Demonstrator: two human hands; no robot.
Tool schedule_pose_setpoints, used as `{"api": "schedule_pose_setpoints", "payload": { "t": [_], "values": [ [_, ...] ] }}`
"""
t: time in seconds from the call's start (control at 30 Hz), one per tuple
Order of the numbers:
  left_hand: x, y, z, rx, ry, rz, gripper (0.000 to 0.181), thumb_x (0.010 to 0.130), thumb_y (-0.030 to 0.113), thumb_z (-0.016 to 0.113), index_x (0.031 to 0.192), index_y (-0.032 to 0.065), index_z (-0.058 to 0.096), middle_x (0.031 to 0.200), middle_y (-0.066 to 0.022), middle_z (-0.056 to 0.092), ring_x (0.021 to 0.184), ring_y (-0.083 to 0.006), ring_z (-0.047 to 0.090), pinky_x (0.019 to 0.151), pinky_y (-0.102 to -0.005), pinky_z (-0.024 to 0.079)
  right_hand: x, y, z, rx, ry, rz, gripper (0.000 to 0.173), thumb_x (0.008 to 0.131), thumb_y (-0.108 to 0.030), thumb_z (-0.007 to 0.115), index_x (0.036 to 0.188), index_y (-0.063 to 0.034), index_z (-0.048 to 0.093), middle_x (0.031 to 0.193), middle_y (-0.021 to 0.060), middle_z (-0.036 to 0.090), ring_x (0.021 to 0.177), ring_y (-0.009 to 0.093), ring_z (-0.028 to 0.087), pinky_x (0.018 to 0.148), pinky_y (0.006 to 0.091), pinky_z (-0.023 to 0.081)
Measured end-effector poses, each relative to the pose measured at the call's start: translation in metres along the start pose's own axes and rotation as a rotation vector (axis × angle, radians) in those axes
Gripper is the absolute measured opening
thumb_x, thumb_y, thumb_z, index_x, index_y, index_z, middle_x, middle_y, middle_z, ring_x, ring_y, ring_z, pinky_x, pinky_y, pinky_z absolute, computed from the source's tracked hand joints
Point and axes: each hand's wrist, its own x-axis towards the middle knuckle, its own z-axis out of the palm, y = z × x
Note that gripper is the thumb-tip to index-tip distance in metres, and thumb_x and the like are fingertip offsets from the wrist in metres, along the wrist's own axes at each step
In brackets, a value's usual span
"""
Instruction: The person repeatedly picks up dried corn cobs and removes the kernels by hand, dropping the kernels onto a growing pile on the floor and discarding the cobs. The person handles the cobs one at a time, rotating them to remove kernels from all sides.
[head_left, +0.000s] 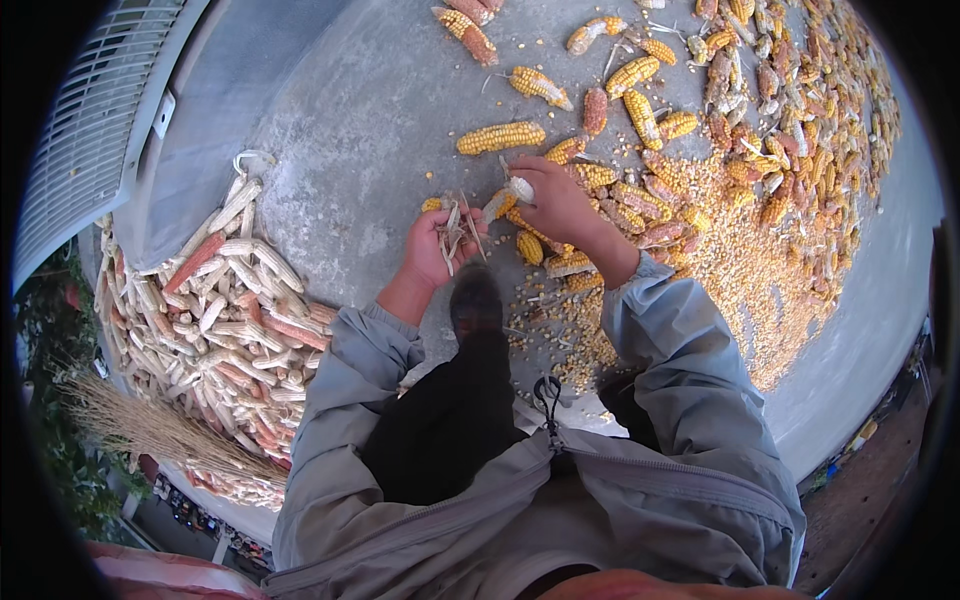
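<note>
My left hand (429, 244) is turned palm up, its fingers curled around a loose clump of dry husk shreds (454, 232). Just behind its fingertips a bit of yellow corn ear (431, 204) shows. My right hand (553, 199) reaches over the near edge of the corn ears and grips a whitish piece of cob (521, 190); most of that piece is hidden by the hand. Between the hands lies a partly shelled ear (499, 204). A full yellow ear (501, 138) rests on the concrete beyond my right hand. More ears (637, 199) lie beside my right wrist.
Shelled kernels (739, 277) spread over the concrete floor (352, 142) at right, with many ears (810, 150) behind. Bare cobs (240, 330) are heaped at left, a straw broom (172, 427) by them. A white slatted frame (97, 105) stands upper left. My shoe (476, 300) is below my hands.
</note>
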Motion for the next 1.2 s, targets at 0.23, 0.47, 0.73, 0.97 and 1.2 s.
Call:
{"api": "schedule_pose_setpoints", "payload": {
  "t": [0.23, 0.47, 0.73, 0.97, 1.2],
  "values": [
    [-0.015, 0.002, -0.010, 0.026, 0.016, 0.085, 0.031, 0.086, 0.024, 0.043, 0.105, 0.0038, 0.057, 0.105, -0.0145, 0.063, 0.092, -0.0305, 0.063, 0.059, -0.0349, 0.057, -0.010, 0.007, 0.062, -0.370, 0.085, 0.165, 0.045, 0.067, -0.011, 0.064, 0.112, -0.0077, 0.059, 0.122, 0.0076, 0.050, 0.113, 0.029, 0.048, 0.092, 0.0475, 0.038],
    [-0.015, -0.026, -0.017, -0.043, 0.072, 0.086, 0.035, 0.087, 0.024, 0.040, 0.108, 0.0023, 0.056, 0.110, -0.0154, 0.061, 0.096, -0.0318, 0.062, 0.071, -0.0428, 0.057, -0.054, -0.058, 0.037, 0.037, 0.155, 0.005, 0.050, 0.063, -0.008, 0.064, 0.112, -0.0075, 0.059, 0.122, 0.0099, 0.051, 0.111, 0.031, 0.049, 0.092, 0.0422, 0.039],
    [-0.016, -0.045, -0.011, -0.082, -0.197, -0.088, 0.034, 0.085, 0.028, 0.044, 0.107, 0.0056, 0.058, 0.101, -0.0121, 0.058, 0.079, -0.0241, 0.057, 0.055, -0.0320, 0.049, -0.134, -0.005, 0.013, -0.058, 0.339, 0.180, 0.044, 0.065, -0.006, 0.065, 0.108, -0.0130, 0.063, 0.123, 0.0111, 0.053, 0.107, 0.033, 0.053, 0.090, 0.0418, 0.044],
    [-0.033, -0.041, 0.005, -0.068, -0.361, -0.189, 0.031, 0.085, 0.028, 0.044, 0.102, 0.0042, 0.055, 0.081, -0.0099, 0.050, 0.059, -0.0193, 0.048, 0.044, -0.0309, 0.041, -0.124, 0.050, 0.008, -0.459, 0.178, 0.385, 0.041, 0.075, -0.005, 0.057, 0.115, -0.0158, 0.059, 0.107, 0.0116, 0.055, 0.098, 0.033, 0.057, 0.084, 0.0421, 0.048],
    [-0.059, -0.036, -0.003, 0.004, -0.314, -0.097, 0.030, 0.083, 0.026, 0.044, 0.101, 0.0036, 0.054, 0.083, -0.0106, 0.052, 0.061, -0.0204, 0.050, 0.046, -0.0325, 0.043, -0.141, 0.080, 0.021, -0.430, 0.153, 0.275, 0.032, 0.081, -0.006, 0.055, 0.112, -0.0145, 0.058, 0.103, 0.0120, 0.054, 0.082, 0.028, 0.061, 0.071, 0.0399, 0.051]
  ]
}}
